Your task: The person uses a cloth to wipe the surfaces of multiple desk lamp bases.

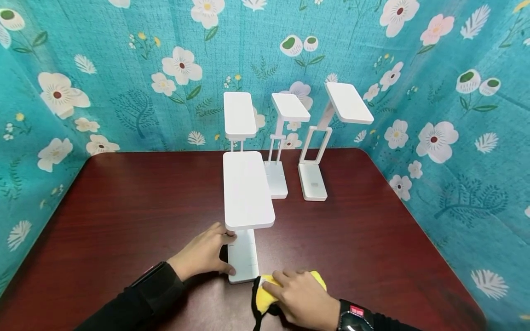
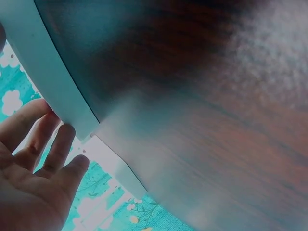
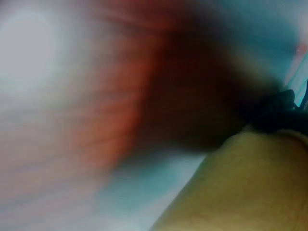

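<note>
A white desk lamp [image 1: 246, 191] stands nearest me, its flat head tilted over a slim base [image 1: 242, 256]. My left hand [image 1: 204, 252] holds the left side of that base, thumb near the front corner and forefinger farther back. In the left wrist view the other fingers [image 2: 62, 139] lie loosely bent along the base's edge. Just to the right of the base, my right hand [image 1: 304, 296] grips a bunched yellow cloth [image 1: 265, 296] with black edging, low over the table. The right wrist view is mostly blurred, with a dark piece of the cloth [image 3: 279, 113] at its right.
Three more white lamps stand behind: one directly back [image 1: 240, 115], one in the middle [image 1: 276, 179] and one at the right [image 1: 313, 181]. They share a dark red wooden table [image 1: 136, 202]. A teal flowered curtain [image 1: 136, 59] hangs along its back and sides.
</note>
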`<state>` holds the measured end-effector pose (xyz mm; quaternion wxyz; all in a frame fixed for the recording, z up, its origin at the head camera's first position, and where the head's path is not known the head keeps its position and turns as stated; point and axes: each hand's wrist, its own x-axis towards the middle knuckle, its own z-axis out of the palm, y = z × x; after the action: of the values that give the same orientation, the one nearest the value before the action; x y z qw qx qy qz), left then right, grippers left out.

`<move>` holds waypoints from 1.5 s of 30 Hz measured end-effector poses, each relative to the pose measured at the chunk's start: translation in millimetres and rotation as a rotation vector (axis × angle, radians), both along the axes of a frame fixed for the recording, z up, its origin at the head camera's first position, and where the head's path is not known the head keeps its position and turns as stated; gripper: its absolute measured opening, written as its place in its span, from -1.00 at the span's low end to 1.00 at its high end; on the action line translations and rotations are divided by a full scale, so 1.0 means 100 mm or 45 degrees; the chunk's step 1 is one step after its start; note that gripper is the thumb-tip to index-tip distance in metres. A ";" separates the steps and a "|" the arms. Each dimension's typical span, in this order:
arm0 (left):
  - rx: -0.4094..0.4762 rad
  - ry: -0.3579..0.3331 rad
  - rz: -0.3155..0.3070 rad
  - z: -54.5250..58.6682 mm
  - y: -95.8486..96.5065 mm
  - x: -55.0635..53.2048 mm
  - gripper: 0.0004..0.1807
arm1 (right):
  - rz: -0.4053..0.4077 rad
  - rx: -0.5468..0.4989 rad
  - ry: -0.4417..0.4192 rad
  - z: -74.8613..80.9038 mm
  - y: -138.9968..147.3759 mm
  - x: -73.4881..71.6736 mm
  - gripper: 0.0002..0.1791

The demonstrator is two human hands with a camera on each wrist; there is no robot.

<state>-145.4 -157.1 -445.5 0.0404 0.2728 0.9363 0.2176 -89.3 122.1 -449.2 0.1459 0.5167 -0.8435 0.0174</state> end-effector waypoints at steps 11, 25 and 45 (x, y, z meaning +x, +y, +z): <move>0.002 0.044 -0.008 -0.02 0.00 0.00 -0.13 | 0.101 0.104 0.106 0.00 -0.54 0.03 -0.73; -0.007 -0.026 0.013 0.04 0.00 0.00 -0.11 | -0.049 -0.013 0.004 0.02 -0.01 0.00 -0.65; -0.006 0.040 0.004 0.02 0.00 0.03 -0.13 | 0.088 0.094 0.009 0.06 -0.47 0.01 -0.69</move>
<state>-142.8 -156.7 -443.8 0.0258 0.2746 0.9377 0.2112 -88.1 75.2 -443.3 0.1290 0.5506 -0.8246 -0.0105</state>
